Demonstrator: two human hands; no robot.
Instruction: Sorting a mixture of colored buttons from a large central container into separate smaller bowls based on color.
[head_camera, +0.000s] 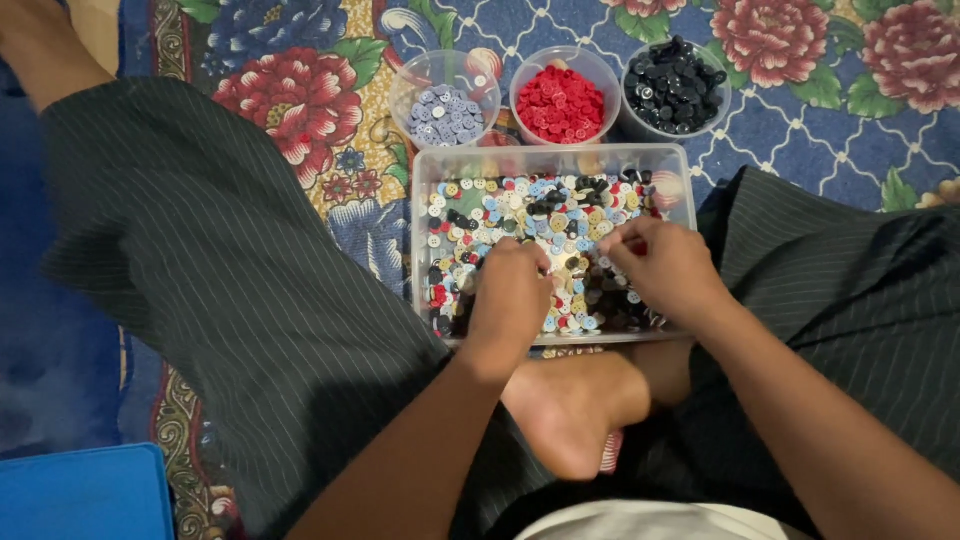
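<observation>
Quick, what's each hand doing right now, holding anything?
Left hand: curled, fingers down in the mixed buttons of the clear tray; a held button cannot be told.
Right hand: fingertips pinched in the same tray; contents cannot be told.

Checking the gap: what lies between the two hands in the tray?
Head view: only loose mixed buttons in the clear tray between left hand and right hand.
</observation>
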